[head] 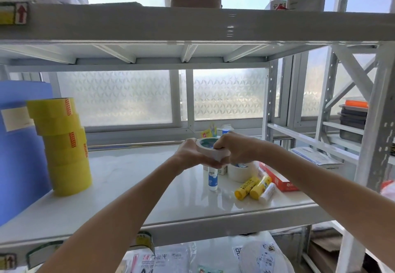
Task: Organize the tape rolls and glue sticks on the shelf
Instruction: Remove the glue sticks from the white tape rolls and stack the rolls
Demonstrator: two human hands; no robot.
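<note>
Both hands hold a white tape roll (210,149) with a blue-green core above the middle of the white shelf (128,187). My left hand (190,154) cups it from below and the left; my right hand (237,150) grips its right rim. A leaning stack of several yellow tape rolls (64,144) stands at the shelf's left. Below the hands another white tape roll (242,171) lies flat. A white and blue glue stick (212,177) stands upright beside it. Two yellow glue sticks (245,187) (260,187) and a white one (267,192) lie near the front right.
A blue folder (19,155) leans at the far left behind the yellow stack. A red box (277,179) lies at the shelf's right end. Small packets (210,131) stand by the window behind the hands. A shelf beam (192,26) runs overhead; bags lie on the shelf below.
</note>
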